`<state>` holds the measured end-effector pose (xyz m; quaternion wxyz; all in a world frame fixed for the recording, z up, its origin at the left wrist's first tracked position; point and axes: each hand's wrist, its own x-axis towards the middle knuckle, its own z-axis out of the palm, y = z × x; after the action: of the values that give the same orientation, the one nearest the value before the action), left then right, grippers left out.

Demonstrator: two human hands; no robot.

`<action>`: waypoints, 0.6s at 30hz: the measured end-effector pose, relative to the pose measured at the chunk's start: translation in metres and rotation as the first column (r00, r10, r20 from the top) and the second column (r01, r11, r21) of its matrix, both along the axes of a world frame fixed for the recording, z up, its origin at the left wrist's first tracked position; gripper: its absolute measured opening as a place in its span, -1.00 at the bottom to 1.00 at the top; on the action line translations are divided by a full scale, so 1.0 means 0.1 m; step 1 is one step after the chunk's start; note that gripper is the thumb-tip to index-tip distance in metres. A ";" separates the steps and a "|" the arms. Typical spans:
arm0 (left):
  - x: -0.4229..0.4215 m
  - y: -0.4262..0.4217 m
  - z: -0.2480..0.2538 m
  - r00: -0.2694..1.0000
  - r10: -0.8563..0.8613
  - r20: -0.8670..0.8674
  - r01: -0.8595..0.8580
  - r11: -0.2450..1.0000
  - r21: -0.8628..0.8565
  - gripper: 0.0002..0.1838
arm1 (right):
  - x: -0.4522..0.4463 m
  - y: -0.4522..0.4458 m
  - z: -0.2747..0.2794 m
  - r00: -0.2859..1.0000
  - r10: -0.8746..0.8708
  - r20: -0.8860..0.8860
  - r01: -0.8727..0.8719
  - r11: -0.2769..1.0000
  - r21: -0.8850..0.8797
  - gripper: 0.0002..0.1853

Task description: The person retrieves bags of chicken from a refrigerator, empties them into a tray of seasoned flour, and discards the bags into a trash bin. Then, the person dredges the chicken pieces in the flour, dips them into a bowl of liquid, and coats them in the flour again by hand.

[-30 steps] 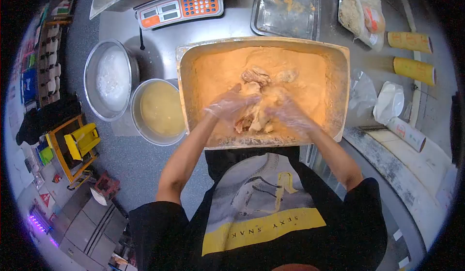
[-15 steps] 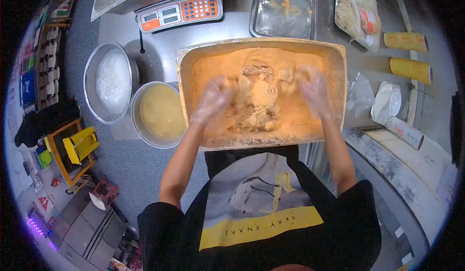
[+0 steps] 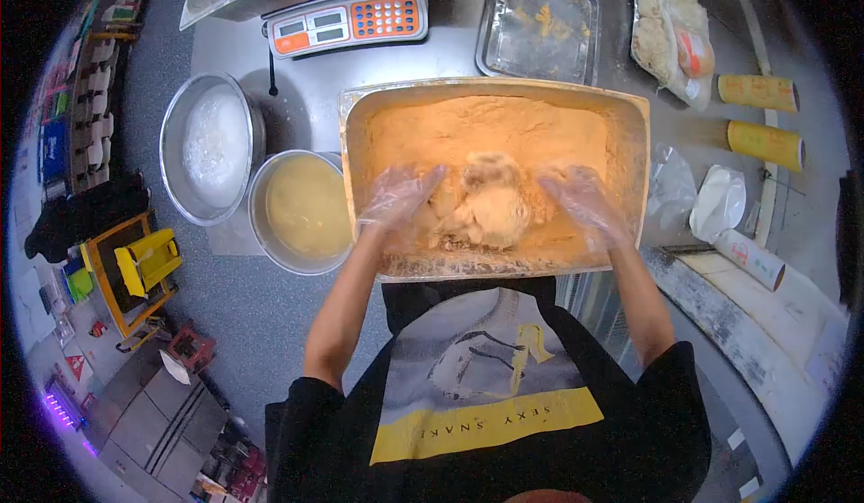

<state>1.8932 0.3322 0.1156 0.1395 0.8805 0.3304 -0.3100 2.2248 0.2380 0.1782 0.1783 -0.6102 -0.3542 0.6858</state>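
Observation:
A big rectangular tub [image 3: 632, 170] holds orange breading flour [image 3: 486, 118]. Floured pieces that look like chicken [image 3: 490, 211] lie heaped in its near middle, blurred by motion. My left hand [image 3: 402, 195], in a clear plastic glove, is inside the tub at the left side of the heap, its fingers reaching toward it. On the heap's right, my right hand [image 3: 583, 199], gloved the same way, has its fingers extended into the flour. Neither hand has a piece visibly gripped. The fingertips are partly blurred, and flour may cover some of them.
Left of the tub stand a metal bowl of yellowish liquid [image 3: 304, 211] and another with whitish contents [image 3: 216, 148]. Behind are a digital scale [image 3: 351, 22] and a crumb-strewn metal tray [image 3: 540, 31]. Bagged food [image 3: 670, 35] and yellow rolls [image 3: 765, 144] lie to the right.
The pieces were spread further up the tub and now sit bunched nearer to me. My hands have come down beside them, less blurred than before. The whole view has shifted slightly.

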 end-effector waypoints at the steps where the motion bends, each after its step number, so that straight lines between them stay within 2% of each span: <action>1: 0.00 -0.01 0.01 0.798 0.597 0.089 -0.504 0.740 -0.445 -0.17 | -0.01 0.01 0.07 0.970 0.058 0.237 -0.060 0.998 0.004 -0.39; 2: 0.06 -0.05 0.20 0.741 0.671 -0.033 -0.580 0.614 -0.535 -0.11 | -0.02 0.01 0.15 0.884 0.116 0.453 -0.114 0.993 -0.033 -0.38; 3: 0.08 -0.12 0.32 0.672 0.722 -0.164 -0.648 0.467 -0.602 -0.05 | 0.00 -0.06 0.06 0.955 0.091 0.284 -0.067 0.993 -0.092 -0.31; 4: 0.01 -0.24 0.12 0.668 0.726 -0.163 -0.651 0.465 -0.600 -0.05 | 0.00 -0.09 -0.05 0.993 0.046 0.109 -0.029 0.988 -0.149 -0.23; 5: -0.12 -0.41 -0.23 0.671 0.739 0.067 -0.480 0.501 -0.720 -0.05 | -0.04 -0.10 -0.18 0.993 0.051 0.105 -0.035 0.989 -0.146 -0.23; 7: -0.14 -0.43 -0.28 0.615 0.731 0.296 -0.291 0.559 -0.776 -0.06 | -0.20 -0.07 -0.46 0.951 0.168 0.258 -0.154 0.985 -0.076 -0.19; 8: 0.03 -0.36 -0.03 0.646 0.718 0.260 -0.274 0.535 -0.799 -0.25 | -0.28 -0.04 -0.58 0.930 0.199 0.309 -0.193 0.980 -0.050 -0.17; 10: 0.33 -0.19 0.41 0.678 0.700 0.224 -0.258 0.512 -0.819 -0.37 | -0.40 -0.02 -0.69 0.982 0.155 0.104 -0.175 0.956 0.235 -0.15; 11: 0.48 -0.08 0.58 0.564 0.825 -0.043 -0.420 0.242 -0.874 -0.32 | -0.48 0.07 -0.50 0.983 0.153 0.103 -0.174 0.956 0.237 -0.15; 12: 0.56 -0.04 0.65 0.403 0.858 -0.318 -0.537 -0.060 -0.842 -0.26 | -0.57 0.21 -0.14 0.997 0.069 0.038 -0.076 0.978 0.192 -0.17; 13: 0.55 -0.13 0.55 0.405 0.855 -0.325 -0.537 -0.065 -0.841 -0.26 | -0.61 0.26 0.06 1.000 -0.021 -0.023 0.024 0.990 0.136 -0.19; 14: 0.52 -0.25 0.36 0.358 0.932 -0.063 -0.396 0.090 -0.914 -0.30 | -0.60 0.25 0.04 0.999 -0.027 -0.024 0.030 0.991 0.129 -0.19; 15: 0.51 -0.31 0.29 0.266 0.943 0.199 -0.260 0.269 -0.927 -0.29 | -0.57 0.26 0.02 0.978 -0.075 -0.197 0.118 0.969 0.217 -0.20; 16: 0.50 -0.37 0.20 0.276 0.943 0.185 -0.260 0.259 -0.930 -0.29 | -0.55 0.21 0.00 0.924 -0.108 -0.367 0.221 0.934 0.280 -0.21; 17: 0.51 -0.38 0.20 0.414 0.819 0.397 -0.348 0.545 -0.763 -0.35 | -0.52 0.12 0.00 0.923 -0.123 -0.365 0.231 0.935 0.269 -0.21; 18: 0.50 -0.39 0.20 0.480 0.731 0.485 -0.365 0.669 -0.648 -0.38 | -0.45 0.05 0.01 0.950 -0.143 -0.276 0.239 0.904 0.354 -0.24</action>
<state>1.9436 0.2929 0.1355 0.5542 0.7061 0.4376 0.0531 2.1800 0.2434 0.1788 0.4031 -0.5065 -0.3949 0.6520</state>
